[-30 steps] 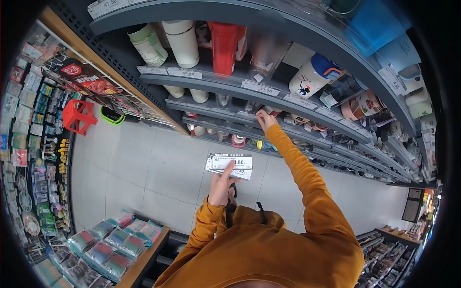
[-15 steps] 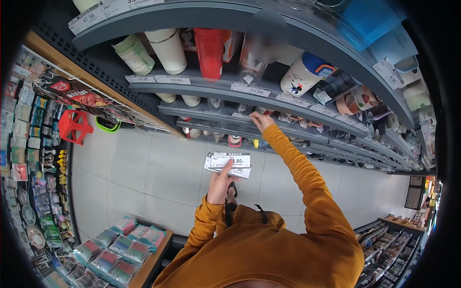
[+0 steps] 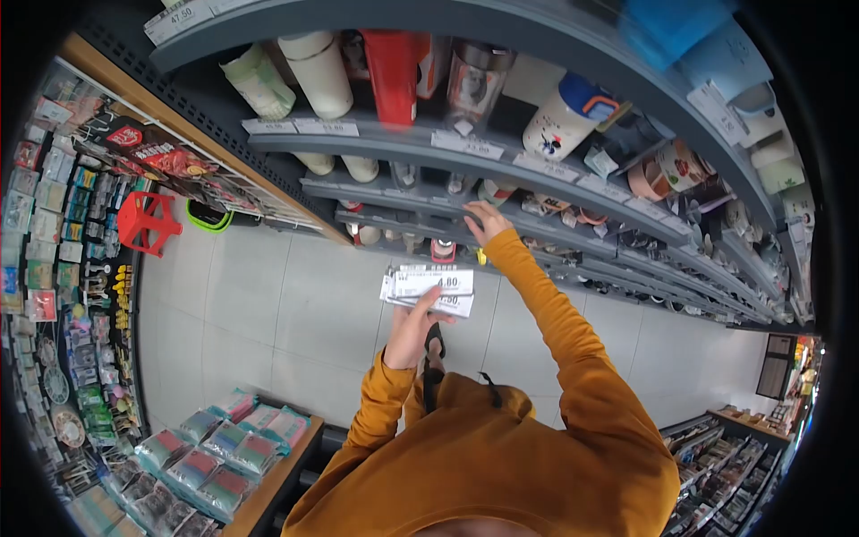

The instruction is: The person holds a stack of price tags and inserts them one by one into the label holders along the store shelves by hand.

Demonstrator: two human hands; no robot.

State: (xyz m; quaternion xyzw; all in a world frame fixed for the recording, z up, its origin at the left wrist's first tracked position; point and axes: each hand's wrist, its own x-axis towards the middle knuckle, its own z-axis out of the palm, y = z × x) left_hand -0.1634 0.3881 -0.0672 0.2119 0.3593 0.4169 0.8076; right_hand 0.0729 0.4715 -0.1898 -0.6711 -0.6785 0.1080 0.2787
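My left hand (image 3: 413, 333) is closed round a small stack of white price labels (image 3: 434, 284), thumb on top; one reads 4.80 and another ends in .50. My right hand (image 3: 486, 222) reaches out to the front of a lower grey shelf (image 3: 420, 199), fingers loosely apart with no object seen in them. Whether the fingertips touch the shelf edge, I cannot tell. Above that hand, a shelf carries a white bottle with a blue lid (image 3: 573, 116), a red tumbler (image 3: 390, 80) and a clear cup (image 3: 476, 85). A price strip (image 3: 467, 144) runs along its front.
A red stool (image 3: 149, 224) and a green-rimmed basket (image 3: 208, 215) stand on the floor at left, near hanging goods. Packaged goods (image 3: 204, 465) lie on a low wooden display at lower left. More stocked shelves (image 3: 725, 470) stand at lower right.
My right hand has come slightly down from the shelf edge and its fingers have loosened. The left hand with the labels has risen slightly. The view has shifted a little.
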